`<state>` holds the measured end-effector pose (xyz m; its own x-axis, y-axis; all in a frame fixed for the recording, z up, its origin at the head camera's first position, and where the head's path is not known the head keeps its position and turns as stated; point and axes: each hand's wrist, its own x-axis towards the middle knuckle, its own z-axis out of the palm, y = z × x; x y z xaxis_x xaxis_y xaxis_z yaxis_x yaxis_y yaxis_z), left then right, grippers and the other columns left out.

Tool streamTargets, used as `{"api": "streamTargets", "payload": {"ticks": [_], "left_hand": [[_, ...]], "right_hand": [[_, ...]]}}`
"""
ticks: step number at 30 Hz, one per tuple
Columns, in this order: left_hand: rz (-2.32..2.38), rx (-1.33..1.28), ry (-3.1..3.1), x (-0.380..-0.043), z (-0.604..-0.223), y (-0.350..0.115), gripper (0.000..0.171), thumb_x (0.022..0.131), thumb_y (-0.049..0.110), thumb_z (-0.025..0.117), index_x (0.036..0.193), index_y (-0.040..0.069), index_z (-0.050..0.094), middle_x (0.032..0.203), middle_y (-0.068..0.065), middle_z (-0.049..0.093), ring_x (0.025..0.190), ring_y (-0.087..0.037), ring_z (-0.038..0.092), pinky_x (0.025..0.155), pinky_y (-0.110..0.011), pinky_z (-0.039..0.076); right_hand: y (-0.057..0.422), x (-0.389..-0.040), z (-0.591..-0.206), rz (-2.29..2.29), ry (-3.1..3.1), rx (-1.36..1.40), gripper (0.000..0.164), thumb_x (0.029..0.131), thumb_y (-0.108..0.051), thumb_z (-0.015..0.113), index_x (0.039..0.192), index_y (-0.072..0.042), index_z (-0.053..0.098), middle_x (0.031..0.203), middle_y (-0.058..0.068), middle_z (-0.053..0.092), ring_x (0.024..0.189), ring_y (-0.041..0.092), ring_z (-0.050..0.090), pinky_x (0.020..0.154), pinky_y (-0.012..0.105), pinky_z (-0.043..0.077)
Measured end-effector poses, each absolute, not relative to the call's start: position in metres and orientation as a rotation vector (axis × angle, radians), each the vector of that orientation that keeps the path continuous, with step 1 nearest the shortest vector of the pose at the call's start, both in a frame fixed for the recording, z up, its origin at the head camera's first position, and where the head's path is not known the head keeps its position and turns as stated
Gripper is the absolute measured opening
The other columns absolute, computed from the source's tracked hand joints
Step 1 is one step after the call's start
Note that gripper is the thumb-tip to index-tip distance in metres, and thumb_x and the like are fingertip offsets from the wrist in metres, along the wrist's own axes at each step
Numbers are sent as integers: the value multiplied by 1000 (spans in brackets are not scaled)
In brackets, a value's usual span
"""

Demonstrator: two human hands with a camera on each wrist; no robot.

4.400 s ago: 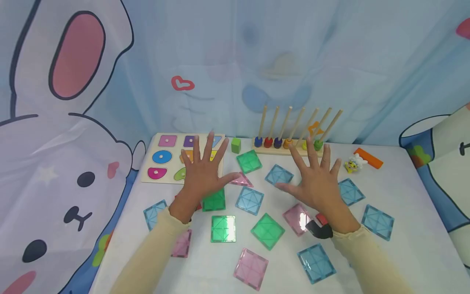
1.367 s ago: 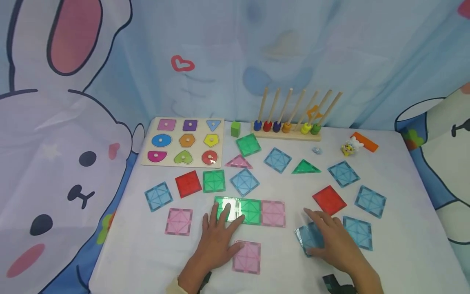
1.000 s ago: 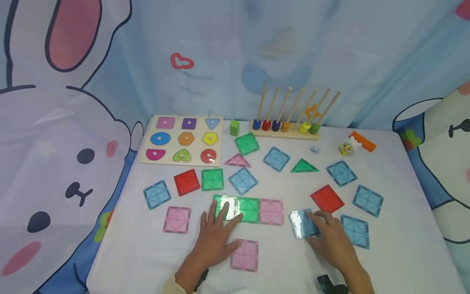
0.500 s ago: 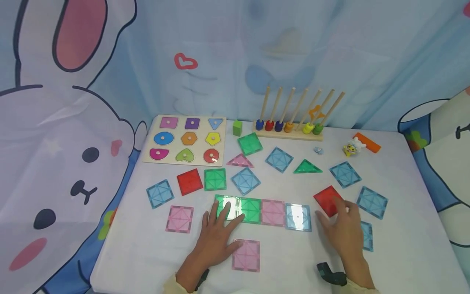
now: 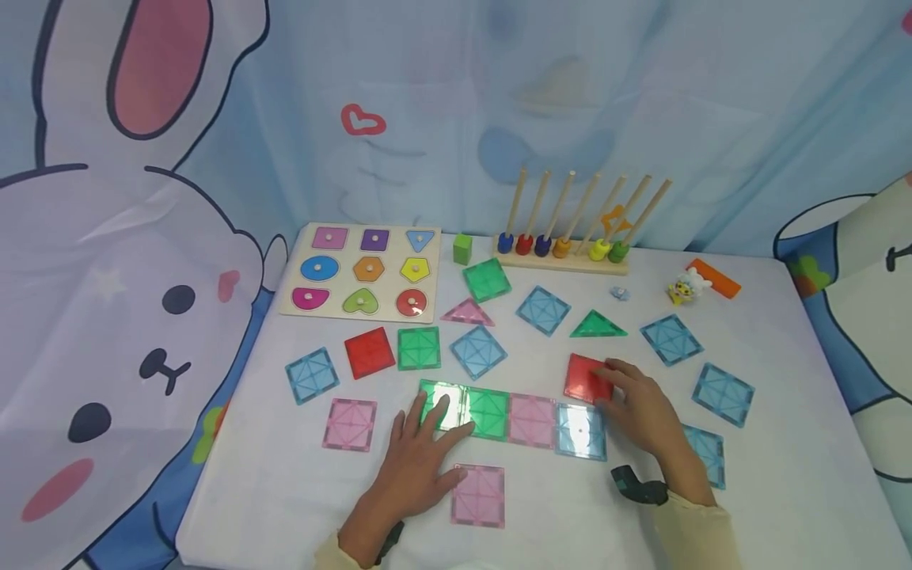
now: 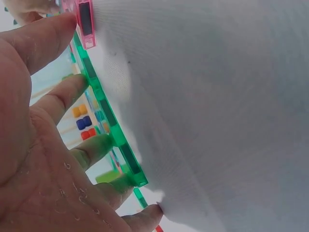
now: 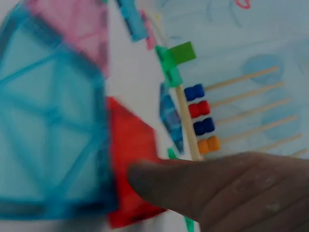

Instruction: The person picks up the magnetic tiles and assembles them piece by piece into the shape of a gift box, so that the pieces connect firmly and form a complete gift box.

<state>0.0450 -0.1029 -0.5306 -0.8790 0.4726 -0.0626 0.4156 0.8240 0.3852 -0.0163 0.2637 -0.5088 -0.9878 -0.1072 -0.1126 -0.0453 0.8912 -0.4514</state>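
Observation:
A row of square magnetic tiles lies mid-table: two green tiles [image 5: 492, 414], a pink tile [image 5: 532, 421] and a blue tile [image 5: 580, 443] at its right end. My left hand [image 5: 413, 475] is spread flat, fingertips on the green tiles and thumb at the edge of a separate pink tile [image 5: 482, 499]. In the left wrist view, the fingers touch the green tile edge [image 6: 113, 121]. My right hand [image 5: 644, 412] pinches a red tile [image 5: 584, 378] by its right side, just behind the blue tile. In the right wrist view, the thumb overlaps the red tile [image 7: 133, 145].
Loose tiles surround the row, including a second red tile [image 5: 369, 353] and a green triangle [image 5: 598, 324]. Along the back stand a shape puzzle board [image 5: 359, 273], a green block [image 5: 462, 249] and a peg rack [image 5: 563, 261]. A small figurine [image 5: 687, 286] sits beside an orange bar [image 5: 715, 279].
Both hands have come down from above the table, and the row has been formed. The right hand added the blue tile, then took the red tile and moved it left.

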Motion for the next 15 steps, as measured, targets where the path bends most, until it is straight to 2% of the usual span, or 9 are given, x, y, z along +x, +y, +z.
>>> {"api": "streamTargets", "payload": {"ticks": [4,9,15], "left_hand": [[551,696,2847,46,-531,-104,66,84,50,63,143,42,36,157,-5,16,143,-37,2,102,-68,18],[554,698,2857,47,-529,-105,65,84,50,63,143,41,36,157,-4,16,143,-37,2,102,-68,18],[594,705,2847,47,-531,-103,64,84,48,63,142,41,37,157,-3,14,144,-36,0,102,-68,16]], "right_hand": [[255,-19,-504,-734,2839,-209,51,82,-25,74,129,-12,58,143,16,42,129,41,38,92,58,42],[246,-27,-501,-717,2894,-230,53,81,-26,74,130,-12,57,141,18,43,125,42,42,88,57,46],[219,-76,-498,-623,2980,-154,67,82,-30,73,140,-13,44,144,20,36,129,41,36,94,61,39]]}}
